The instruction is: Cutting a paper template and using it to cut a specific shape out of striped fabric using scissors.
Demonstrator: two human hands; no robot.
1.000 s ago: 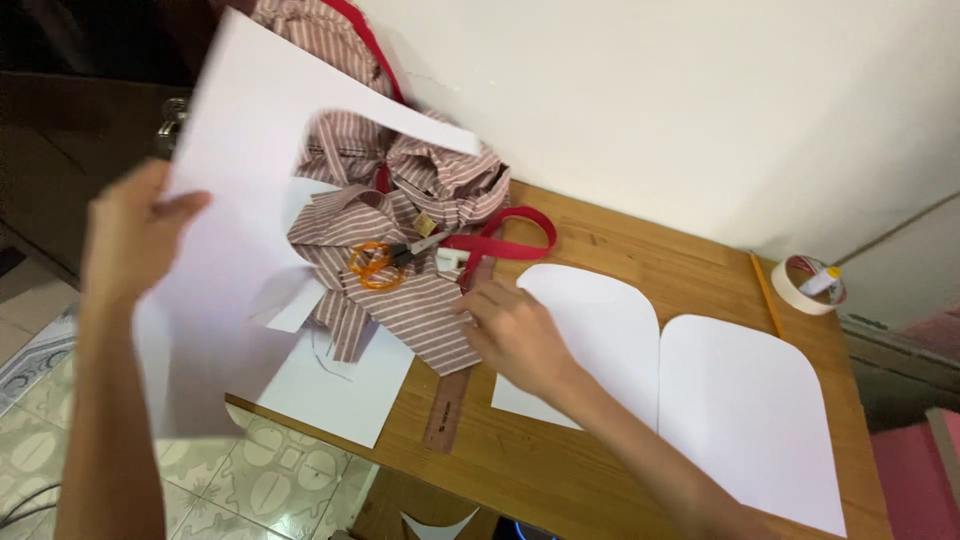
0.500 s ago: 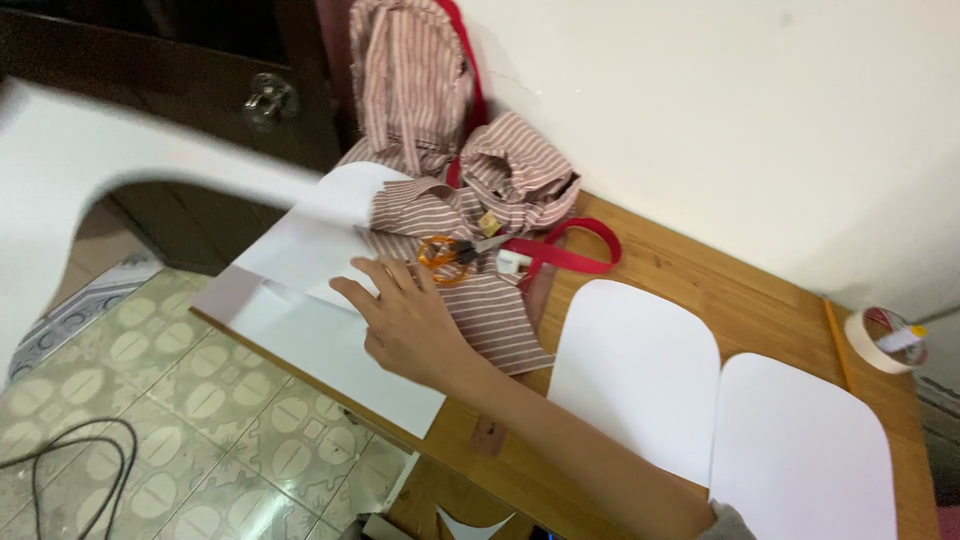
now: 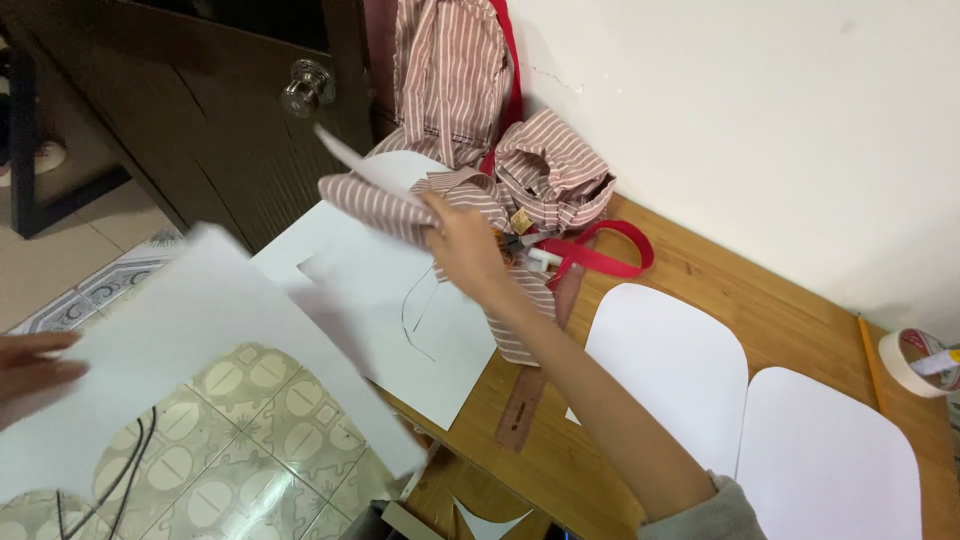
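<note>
Striped fabric (image 3: 400,205), red-and-white, bunched at the table's far left corner and lifted at one end: the right hand (image 3: 462,245) is clenched on it, pulling a fold up over the white paper sheet (image 3: 400,320) that lies flat on the wooden table (image 3: 700,260) and overhangs its edge. More of the same striped cloth hangs against the wall behind. Just beside the right hand sit scissors with orange handles (image 3: 515,245), partly hidden, and a red strap (image 3: 610,250) looped on the table.

Left hand (image 3: 30,365) at the frame's left edge, fingers pinched on a big cut paper sheet (image 3: 200,360), held out over the tiled floor, blurred.

Wooden ruler (image 3: 530,385) lies near the table's front edge. Two rounded white paper pieces (image 3: 680,370) lie side by side, right of it. Tape roll (image 3: 915,360) at far right, pencil (image 3: 870,350) beside it. No containers visible.
</note>
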